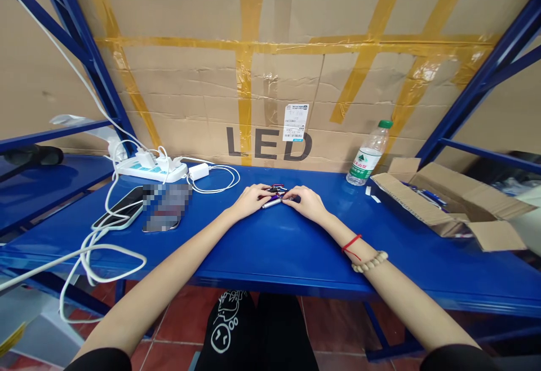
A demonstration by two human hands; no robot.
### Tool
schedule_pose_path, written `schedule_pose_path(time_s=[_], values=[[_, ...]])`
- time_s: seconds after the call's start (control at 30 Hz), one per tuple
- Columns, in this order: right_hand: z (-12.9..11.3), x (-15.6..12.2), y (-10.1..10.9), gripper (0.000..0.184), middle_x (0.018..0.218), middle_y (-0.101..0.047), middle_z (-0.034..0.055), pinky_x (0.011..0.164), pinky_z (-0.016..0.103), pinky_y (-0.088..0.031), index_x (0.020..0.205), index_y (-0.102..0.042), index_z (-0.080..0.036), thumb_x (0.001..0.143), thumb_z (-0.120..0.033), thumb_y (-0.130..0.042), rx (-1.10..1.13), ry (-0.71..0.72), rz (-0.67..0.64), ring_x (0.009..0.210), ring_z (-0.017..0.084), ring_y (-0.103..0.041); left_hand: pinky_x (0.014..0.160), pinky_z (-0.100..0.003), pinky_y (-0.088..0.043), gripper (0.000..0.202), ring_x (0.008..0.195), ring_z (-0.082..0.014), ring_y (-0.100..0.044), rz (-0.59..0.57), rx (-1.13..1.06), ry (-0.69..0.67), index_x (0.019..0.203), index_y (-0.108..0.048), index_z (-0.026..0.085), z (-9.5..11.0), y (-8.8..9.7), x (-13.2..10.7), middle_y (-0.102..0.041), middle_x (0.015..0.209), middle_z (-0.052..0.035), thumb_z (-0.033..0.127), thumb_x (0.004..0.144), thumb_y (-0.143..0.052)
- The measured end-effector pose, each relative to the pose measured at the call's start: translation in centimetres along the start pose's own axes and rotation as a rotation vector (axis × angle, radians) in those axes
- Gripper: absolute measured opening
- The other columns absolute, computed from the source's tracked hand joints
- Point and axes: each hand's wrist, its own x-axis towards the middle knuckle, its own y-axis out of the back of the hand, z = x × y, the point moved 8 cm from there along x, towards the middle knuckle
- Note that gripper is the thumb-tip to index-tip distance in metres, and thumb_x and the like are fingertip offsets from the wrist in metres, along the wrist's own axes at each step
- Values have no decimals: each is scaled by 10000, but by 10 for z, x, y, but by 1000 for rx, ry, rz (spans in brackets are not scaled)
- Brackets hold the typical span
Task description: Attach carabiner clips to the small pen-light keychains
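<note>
At the middle of the desk lies a small cluster of slim, pen-like metal sticks, among them a silver stick [271, 203] in front and darker purple and red ones behind. My left hand [250, 199] comes in from the left with its fingers curled, thumb and fingertips closed on a dark purple pen-like stick. From the other side, my right hand [307, 202] pinches thumb against fingers at the cluster's right end, close to the silver stick's tip. What sits between those right fingertips is too small and covered to name.
An open cardboard box [431, 202] with similar sticks stands right, near a water bottle [366, 157] and white paper scraps. Leftward are a power strip [147, 169], looping white cables, and two phone-like devices [167, 210]. A large cardboard sheet [190, 95] backs the blue desk [262, 252].
</note>
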Motion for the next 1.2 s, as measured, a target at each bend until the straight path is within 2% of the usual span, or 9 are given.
schedule_pose_path(time_s=[0.23,0.5,0.83,0.93,1.03,1.2], values=[[2,-1,-3,97,849,-635,1,720,282,-420,831,-658,-252,781,-235,-577,-7,27,-20,802,158,-544,856,-347,-392,288,1012,-200,-505,70,173,148,1064,-608,279,-11,9,-3,-560,1144,-25,270,869,-395],[-11,-2,-6,142,819,-630,16,707,273,-418,876,-653,-226,793,-193,-543,80,179,-61,757,145,-551,797,-346,-396,296,957,-220,-522,143,267,370,1038,-626,250,-37,18,-9,-595,1056,-47,242,863,-387],[-16,-4,-4,109,743,-615,-9,614,216,-385,836,-653,-226,765,-237,-571,82,152,-74,677,106,-540,785,-362,-389,277,927,-238,-531,192,306,484,966,-645,228,-38,26,-15,-599,994,-60,231,788,-431],[-14,-3,-4,127,747,-609,-11,583,202,-375,854,-649,-225,779,-250,-550,91,126,-93,644,93,-532,782,-357,-383,246,925,-239,-524,220,331,481,918,-648,213,-37,29,-15,-596,965,-65,248,786,-443],[-10,-2,-3,151,762,-598,-5,563,197,-369,872,-643,-222,799,-284,-526,80,114,-77,621,87,-519,782,-345,-378,222,926,-230,-515,285,329,419,878,-638,202,-31,35,-13,-589,948,-62,275,797,-445],[1,2,3,158,786,-599,-7,571,197,-378,900,-627,-220,810,-271,-507,59,71,-17,636,87,-524,767,-324,-373,238,891,-198,-511,426,302,170,850,-604,190,2,50,-12,-580,938,-62,274,838,-382]])
